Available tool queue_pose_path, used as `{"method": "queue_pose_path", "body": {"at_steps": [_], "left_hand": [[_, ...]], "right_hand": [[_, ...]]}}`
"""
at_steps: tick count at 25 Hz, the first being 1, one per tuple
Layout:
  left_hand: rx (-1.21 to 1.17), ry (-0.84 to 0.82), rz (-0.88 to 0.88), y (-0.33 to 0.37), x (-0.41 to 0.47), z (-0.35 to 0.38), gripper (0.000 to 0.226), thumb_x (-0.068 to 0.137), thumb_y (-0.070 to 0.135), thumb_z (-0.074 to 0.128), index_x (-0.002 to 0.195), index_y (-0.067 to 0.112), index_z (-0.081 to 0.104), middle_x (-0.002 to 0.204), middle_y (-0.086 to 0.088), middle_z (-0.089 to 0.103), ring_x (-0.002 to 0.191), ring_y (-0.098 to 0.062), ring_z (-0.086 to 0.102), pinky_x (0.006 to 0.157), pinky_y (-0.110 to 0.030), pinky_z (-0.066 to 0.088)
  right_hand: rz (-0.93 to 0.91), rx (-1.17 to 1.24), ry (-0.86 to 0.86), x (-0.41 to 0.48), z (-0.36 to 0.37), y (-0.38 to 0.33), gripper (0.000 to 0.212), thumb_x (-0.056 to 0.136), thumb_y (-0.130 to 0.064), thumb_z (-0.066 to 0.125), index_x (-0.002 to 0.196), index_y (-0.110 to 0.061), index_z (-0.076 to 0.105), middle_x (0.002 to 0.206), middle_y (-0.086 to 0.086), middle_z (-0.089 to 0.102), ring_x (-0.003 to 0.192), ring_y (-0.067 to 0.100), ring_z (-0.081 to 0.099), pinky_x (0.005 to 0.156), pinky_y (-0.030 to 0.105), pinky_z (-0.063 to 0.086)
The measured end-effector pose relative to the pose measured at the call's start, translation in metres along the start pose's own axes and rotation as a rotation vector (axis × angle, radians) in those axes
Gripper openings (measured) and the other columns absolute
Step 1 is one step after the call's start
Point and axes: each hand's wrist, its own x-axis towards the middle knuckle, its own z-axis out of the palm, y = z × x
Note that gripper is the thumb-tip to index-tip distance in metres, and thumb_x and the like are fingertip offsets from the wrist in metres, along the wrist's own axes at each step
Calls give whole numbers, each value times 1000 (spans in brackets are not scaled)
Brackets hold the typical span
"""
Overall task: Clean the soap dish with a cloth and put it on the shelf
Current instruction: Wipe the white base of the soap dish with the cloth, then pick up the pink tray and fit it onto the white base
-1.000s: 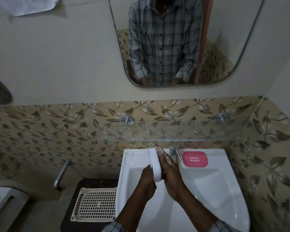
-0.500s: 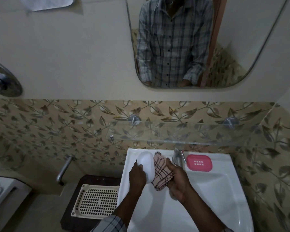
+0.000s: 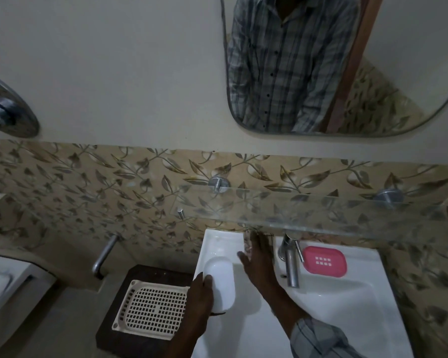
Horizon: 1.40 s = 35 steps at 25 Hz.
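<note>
My left hand (image 3: 201,293) grips the white oval soap dish (image 3: 221,281) by its left edge, over the left side of the white sink (image 3: 347,301). My right hand (image 3: 259,258) reaches to the back rim of the sink with fingers straight and thumb spread. Its fingertips touch the checked cloth (image 3: 247,242), which lies mostly hidden under the front edge of the glass shelf (image 3: 326,215). The shelf is mounted on the leaf-patterned wall just above the sink, and nothing stands on it.
A pink perforated soap tray (image 3: 323,260) lies on the sink's back rim, right of the chrome tap (image 3: 291,264). A cream slotted tray (image 3: 150,308) sits on a dark stool left of the sink. A mirror (image 3: 321,60) hangs above the shelf.
My right hand has taken the cloth off the soap dish and moved it to the back rim of the sink. My left hand has lowered the dish and turned it flatter.
</note>
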Motion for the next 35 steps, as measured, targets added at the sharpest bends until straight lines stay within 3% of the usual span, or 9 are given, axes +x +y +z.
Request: {"method": "queue_pose_path", "body": {"at_steps": [3,5,9,15,18,21,25,31,35], "left_hand": [[-114,-54,-47,8,4,2,27,105,29,44,125,15,56,120,-12,56,108,-30,56,64,-48,63],[-189,-87,-67,16,2,5,17,104,30,48,112,20,58,116,-10,58,103,-26,58,57,-43,62],[-353,-246,-131,31,-1,18,34,98,44,54,120,19,60,124,-14,64,109,-31,64,80,-52,61],[-1184,-747,-479,38,-25,52,71,81,44,71,137,3,57,146,-21,52,129,-37,54,118,-48,31],[-1130,-713,-401,36,-24,68,64,83,43,67,134,4,60,138,-22,59,115,-42,63,107,-60,39],[-1104,-607,-396,34,-11,72,52,91,43,50,113,3,74,115,-26,70,100,-49,63,92,-64,46],[-1061,-550,-371,36,-10,71,42,92,36,48,116,6,67,108,-25,67,95,-45,61,93,-62,46],[-933,-455,-279,24,-16,62,36,92,31,55,117,7,66,109,-20,66,98,-42,64,100,-63,45],[-810,-448,-175,28,-23,61,29,86,23,66,111,11,71,106,-16,73,94,-37,69,91,-58,54]], "right_hand": [[-1,-304,-261,6,20,7,73,102,-40,41,155,-6,3,164,14,1,151,29,3,122,49,8],[-15,-10,-177,0,11,4,54,106,-26,37,154,-7,21,162,14,17,150,25,16,121,44,15],[85,547,-70,-43,-23,-12,30,100,-27,54,128,-22,62,135,4,61,116,15,61,99,33,51],[-87,182,111,-88,-60,-19,52,101,-39,47,149,-25,36,148,-18,32,138,0,29,117,23,24],[-62,166,409,-91,-90,8,33,98,-28,57,129,-19,61,128,-10,58,120,8,52,98,21,41],[360,308,731,-77,-108,58,11,93,-14,64,98,-4,67,91,15,69,90,36,67,72,32,46],[998,613,478,-38,-119,111,81,93,-43,61,139,18,31,129,34,54,113,45,60,96,47,50],[926,861,481,-17,-110,137,31,92,1,56,117,19,54,97,28,63,88,49,68,59,45,61],[827,936,558,-46,-134,133,37,84,8,68,119,14,57,107,31,63,85,43,67,73,54,59]]}}
